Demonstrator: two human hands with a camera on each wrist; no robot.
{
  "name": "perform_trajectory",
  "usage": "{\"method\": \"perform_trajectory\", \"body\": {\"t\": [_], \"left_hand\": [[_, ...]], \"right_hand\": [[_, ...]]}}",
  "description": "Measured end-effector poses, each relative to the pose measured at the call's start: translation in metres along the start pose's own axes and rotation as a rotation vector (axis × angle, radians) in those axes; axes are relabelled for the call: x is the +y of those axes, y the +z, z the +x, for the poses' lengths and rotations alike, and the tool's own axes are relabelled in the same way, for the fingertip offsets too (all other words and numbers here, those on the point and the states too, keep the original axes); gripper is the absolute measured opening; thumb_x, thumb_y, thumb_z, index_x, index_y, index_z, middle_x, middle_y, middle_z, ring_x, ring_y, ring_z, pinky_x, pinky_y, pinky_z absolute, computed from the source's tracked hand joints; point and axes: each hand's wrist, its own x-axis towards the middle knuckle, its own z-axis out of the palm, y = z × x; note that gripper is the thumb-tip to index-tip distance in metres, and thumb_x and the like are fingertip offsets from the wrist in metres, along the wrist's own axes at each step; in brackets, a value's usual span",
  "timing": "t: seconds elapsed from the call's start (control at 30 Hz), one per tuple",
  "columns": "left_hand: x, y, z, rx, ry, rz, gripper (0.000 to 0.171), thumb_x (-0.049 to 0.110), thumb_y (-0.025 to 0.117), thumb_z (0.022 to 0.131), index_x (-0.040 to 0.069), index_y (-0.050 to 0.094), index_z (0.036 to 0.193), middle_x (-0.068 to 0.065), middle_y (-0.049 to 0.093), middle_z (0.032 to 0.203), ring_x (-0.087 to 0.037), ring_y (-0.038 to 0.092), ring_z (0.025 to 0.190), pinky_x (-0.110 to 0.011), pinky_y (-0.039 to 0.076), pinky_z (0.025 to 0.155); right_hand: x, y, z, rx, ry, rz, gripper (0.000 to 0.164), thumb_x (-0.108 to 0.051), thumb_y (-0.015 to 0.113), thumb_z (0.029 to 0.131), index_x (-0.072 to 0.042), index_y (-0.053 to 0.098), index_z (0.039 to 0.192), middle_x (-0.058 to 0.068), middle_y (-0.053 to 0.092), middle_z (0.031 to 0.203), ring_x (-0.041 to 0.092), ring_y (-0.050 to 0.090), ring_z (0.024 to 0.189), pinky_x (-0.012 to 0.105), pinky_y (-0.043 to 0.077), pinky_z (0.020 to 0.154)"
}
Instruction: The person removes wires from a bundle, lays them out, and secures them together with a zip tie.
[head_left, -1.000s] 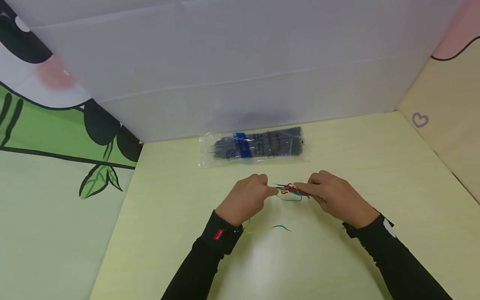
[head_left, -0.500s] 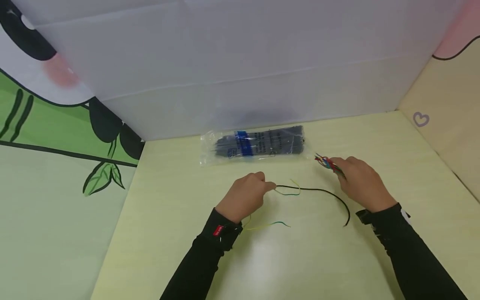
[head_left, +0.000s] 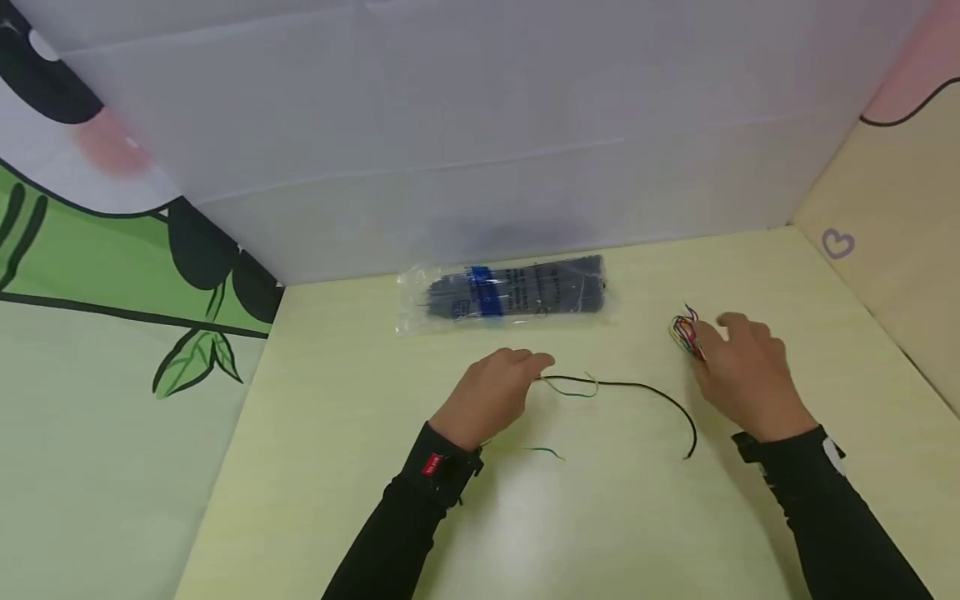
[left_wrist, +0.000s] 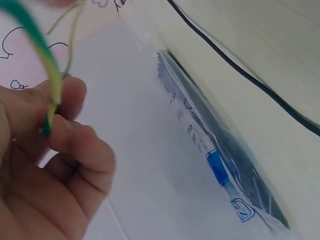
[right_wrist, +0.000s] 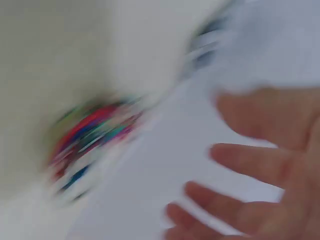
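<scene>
My left hand [head_left: 491, 396] pinches a green-and-yellow wire [left_wrist: 56, 92] between thumb and fingertips. One end of that wire loops out to the right of the hand, and another stretch shows below it, over the table. A black wire [head_left: 637, 385] runs along the tabletop from beside the left hand and curves toward me at its far end. To the right lies a small tangled bundle of coloured wires [head_left: 684, 332], red, blue and green among them. My right hand [head_left: 750, 375] is just beside this bundle, its fingers spread and apart from it in the right wrist view.
A clear plastic bag [head_left: 525, 290] of dark grey thin strips, with a blue band, lies at the back of the pale table [head_left: 337, 358]. Behind it rises a white wall panel [head_left: 487, 125]. A beige side panel [head_left: 900, 258] stands on the right.
My right hand has carried the coloured wire bundle from beside the left hand to the right and let go of it. The black wire now shows stretched out. The left hand has barely moved.
</scene>
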Motion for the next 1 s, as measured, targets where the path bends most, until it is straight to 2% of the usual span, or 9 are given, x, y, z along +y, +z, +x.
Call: {"method": "perform_trajectory", "body": {"t": [0.07, 0.13, 0.33, 0.43, 0.53, 0.7, 0.87, 0.93, 1.0], "left_hand": [[0.002, -0.001, 0.002, 0.040, 0.036, 0.002, 0.042, -0.001, 0.063, 0.091, 0.018, 0.062, 0.128, 0.003, 0.072, 0.107, -0.017, 0.066, 0.097, -0.027, 0.055, 0.076], [0.004, -0.002, 0.003, 0.101, 0.084, 0.016, 0.039, 0.000, 0.065, 0.091, 0.018, 0.062, 0.125, 0.005, 0.073, 0.100, -0.015, 0.062, 0.089, -0.024, 0.052, 0.072], [0.011, -0.005, 0.000, 0.241, 0.235, -0.047, 0.042, -0.010, 0.063, 0.085, 0.017, 0.062, 0.118, 0.005, 0.068, 0.086, -0.012, 0.053, 0.078, -0.021, 0.046, 0.068], [0.013, -0.008, -0.002, 0.229, 0.260, -0.094, 0.037, -0.008, 0.062, 0.088, 0.013, 0.061, 0.119, 0.002, 0.069, 0.093, -0.012, 0.061, 0.083, -0.021, 0.051, 0.074], [0.010, -0.010, -0.001, 0.180, 0.221, -0.183, 0.028, 0.005, 0.061, 0.096, 0.011, 0.060, 0.123, 0.001, 0.071, 0.096, -0.008, 0.064, 0.080, -0.021, 0.053, 0.074], [-0.003, -0.004, -0.006, 0.087, 0.086, -0.309, 0.014, 0.024, 0.056, 0.100, 0.017, 0.067, 0.106, 0.008, 0.068, 0.084, -0.003, 0.053, 0.068, -0.020, 0.046, 0.066], [-0.017, 0.007, -0.011, 0.086, -0.018, -0.298, 0.016, 0.028, 0.052, 0.102, 0.020, 0.066, 0.097, 0.012, 0.058, 0.074, -0.004, 0.046, 0.063, -0.018, 0.040, 0.062], [-0.020, 0.008, -0.010, 0.107, -0.041, -0.285, 0.016, 0.029, 0.053, 0.102, 0.020, 0.065, 0.096, 0.012, 0.054, 0.070, -0.005, 0.044, 0.060, -0.019, 0.038, 0.060], [-0.024, 0.009, -0.010, 0.125, -0.062, -0.251, 0.017, 0.031, 0.055, 0.101, 0.020, 0.066, 0.094, 0.012, 0.052, 0.067, -0.005, 0.043, 0.059, -0.019, 0.038, 0.059]], "right_hand": [[-0.030, -0.008, 0.009, 0.111, -0.156, 0.113, 0.030, -0.004, 0.066, 0.088, 0.000, 0.064, 0.118, 0.023, 0.061, 0.114, 0.044, 0.058, 0.104, 0.059, 0.045, 0.083], [-0.054, -0.011, 0.019, 0.062, -0.274, 0.286, 0.023, -0.006, 0.060, 0.094, -0.008, 0.067, 0.116, 0.009, 0.068, 0.109, 0.025, 0.063, 0.099, 0.045, 0.050, 0.084], [-0.074, -0.001, 0.035, -0.593, -0.148, 0.855, 0.025, -0.025, 0.044, 0.106, -0.019, 0.064, 0.119, 0.004, 0.068, 0.098, 0.019, 0.065, 0.091, 0.031, 0.054, 0.083], [-0.068, 0.005, 0.033, -0.759, -0.088, 0.971, 0.026, -0.028, 0.045, 0.105, -0.017, 0.065, 0.118, 0.010, 0.063, 0.092, 0.030, 0.064, 0.077, 0.035, 0.056, 0.079], [-0.061, 0.005, 0.031, -0.719, -0.071, 1.019, 0.027, -0.028, 0.046, 0.105, -0.016, 0.065, 0.118, 0.013, 0.057, 0.086, 0.030, 0.063, 0.068, 0.037, 0.057, 0.074], [-0.046, -0.005, 0.025, -0.474, -0.018, 1.045, 0.025, -0.021, 0.045, 0.105, -0.012, 0.064, 0.119, 0.013, 0.062, 0.075, 0.025, 0.073, 0.079, 0.032, 0.058, 0.081], [-0.043, -0.006, 0.025, -0.450, 0.099, 1.518, 0.025, -0.011, 0.041, 0.106, -0.003, 0.062, 0.117, 0.002, 0.062, 0.072, 0.017, 0.070, 0.075, 0.039, 0.057, 0.089], [-0.045, -0.003, 0.028, -0.447, 0.136, 1.744, 0.025, -0.008, 0.037, 0.106, -0.002, 0.060, 0.115, 0.000, 0.051, 0.066, 0.014, 0.057, 0.062, 0.036, 0.059, 0.079], [-0.047, -0.001, 0.030, -0.429, 0.135, 1.797, 0.025, -0.009, 0.036, 0.107, -0.004, 0.060, 0.113, 0.000, 0.036, 0.061, 0.013, 0.040, 0.051, 0.024, 0.050, 0.058]]}}
